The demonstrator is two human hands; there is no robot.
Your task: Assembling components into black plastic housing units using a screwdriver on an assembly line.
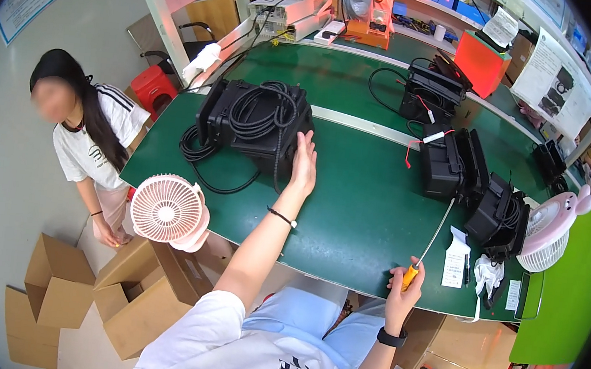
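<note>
My left hand (pixel 303 165) rests flat, fingers stretched out, along the right side of a black plastic box-shaped unit (pixel 265 161). A coiled black cable (pixel 256 114) lies on top of that unit, and more cable loops down at its left. My right hand (pixel 405 290) is closed round the yellow handle of a long-shafted screwdriver (pixel 437 232) near the table's front edge. Its shaft points up and away, and the tip ends close to another black unit (pixel 443 167) with its lid open. Whether the tip touches that unit, I cannot tell.
Another black unit (pixel 490 212) stands at the right, beside a pink fan (pixel 550 226). Paper slips (pixel 455 259) and white gloves (pixel 490 275) lie near my right hand. A second pink fan (pixel 167 210) sits front left. Cardboard boxes (pixel 146 298) and a person (pixel 96 127) are at the left.
</note>
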